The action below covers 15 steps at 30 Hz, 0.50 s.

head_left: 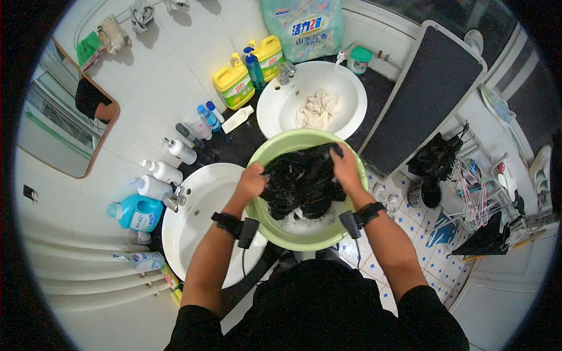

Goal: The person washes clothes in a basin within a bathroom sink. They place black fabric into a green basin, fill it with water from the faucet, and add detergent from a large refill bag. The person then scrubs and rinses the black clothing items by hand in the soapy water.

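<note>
1. Closest of all: black shirt [316, 310], just below the green basin [304, 241].
2. A bit farther: two bare arms, up from the shirt to the basin, each with a black wrist band and a small dark box [248, 233].
3. Left hand [252, 180], at the left side of the basin: curled tight, holding one edge of the black cloth [301, 181]. Cloth just to the right of these fingers, touching them.
4. Right hand [346, 169], at the upper right side of the basin: closed on the top right corner of the cloth. Cloth to the left of these fingers, touching too. Some fingertips hidden, so cannot tell how deep the pinch goes.
5. Black cloth in the middle of the basin, wet-looking and bunched up, spread from hand to hand. No clear long way in such a lump; seemingly side to side. Neither hand nearer, both right on it.
6. White suds [293, 224] in the near part of the basin, by the cloth.
7. Left of the basin: one white sink [193, 240], with a blue jug [142, 212] past it.
8. Just past the basin: another white sink [351, 93], with pale cloth [318, 110] inside.
9. Farther past the basin: yellow jugs [234, 86] and a big pale green bag [304, 44].
10. Far right of the basin: hangers [471, 193] in a bunch.
</note>
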Tool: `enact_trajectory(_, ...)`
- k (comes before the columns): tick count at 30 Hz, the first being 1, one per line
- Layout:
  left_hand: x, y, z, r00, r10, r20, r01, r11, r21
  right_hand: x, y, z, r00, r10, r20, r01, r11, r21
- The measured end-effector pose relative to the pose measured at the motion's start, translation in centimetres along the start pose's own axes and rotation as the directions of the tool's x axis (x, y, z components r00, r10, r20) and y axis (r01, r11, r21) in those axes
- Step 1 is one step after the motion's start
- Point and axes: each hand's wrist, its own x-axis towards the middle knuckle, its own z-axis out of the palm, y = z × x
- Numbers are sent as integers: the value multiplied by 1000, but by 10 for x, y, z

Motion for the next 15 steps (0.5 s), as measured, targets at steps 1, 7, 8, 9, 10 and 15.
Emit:
enact_trajectory(1,-1,-19,-8,976,197,-97,-212,961,-177,2,-16,-8,999,-49,10,49,998,48)
enact_trajectory(7,-21,14,-66,917,209,341,-60,915,-399,5,-30,-67,974,55,220,-109,965,239)
enact_trajectory(8,-22,11,-65,918,207,339,-58,915,-400,7,-28,-69,974,-19,227,-6,994,111)
enact_trajectory(9,-21,9,-64,902,186,390,-7,909,-417,8,-25,-71,974,-19,228,-6,994,110)
enact_trajectory(10,-21,7,-63,882,167,441,45,901,-431,7,-21,-73,958,-124,260,134,991,-20)
enact_trajectory(15,-10,10,-43,953,56,299,-62,998,10,-14,-26,-37,891,-143,430,373,772,-515)
